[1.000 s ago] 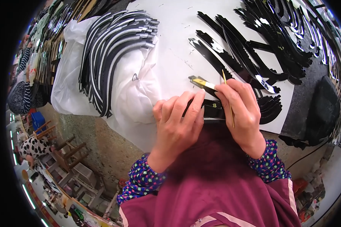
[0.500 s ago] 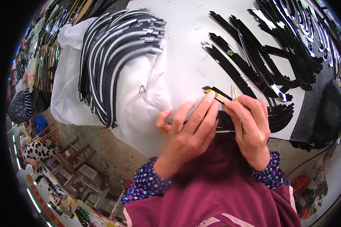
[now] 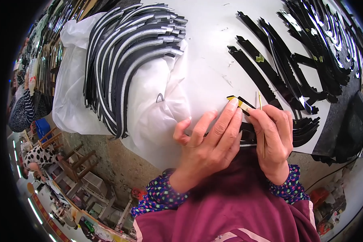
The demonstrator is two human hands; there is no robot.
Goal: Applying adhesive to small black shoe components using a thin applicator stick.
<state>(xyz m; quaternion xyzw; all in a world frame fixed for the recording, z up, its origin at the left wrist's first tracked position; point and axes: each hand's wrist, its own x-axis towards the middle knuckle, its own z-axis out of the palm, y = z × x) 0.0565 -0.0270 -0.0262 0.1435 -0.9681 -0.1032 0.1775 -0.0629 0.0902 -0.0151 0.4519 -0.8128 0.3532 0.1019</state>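
My left hand (image 3: 213, 139) lies palm down over the near part of the white table, its outer fingers spread and its thumb hidden. Its middle fingertips press on the end of a small dark strip (image 3: 242, 99) with a yellow patch. From that patch a narrow pale piece (image 3: 245, 107) runs to the fingertips of my right hand (image 3: 274, 141). The right fingers are closed in a pinch at this piece, and a thin brass-coloured stick (image 3: 259, 101) stands up between them. Beneath both hands lie more black strips (image 3: 248, 133), partly covered.
Curved black strips with white bands (image 3: 129, 44) are stacked on white plastic sheeting (image 3: 149, 84) at the left. Glossy black strips (image 3: 254, 68) lie spread at the right, with a bigger heap (image 3: 322, 44) behind. Wooden stools (image 3: 78, 161) and people are at the far left.
Both hands and the table's contents sit slightly farther right in the view. The fingers keep nearly the same pose at the yellow-patched strip.
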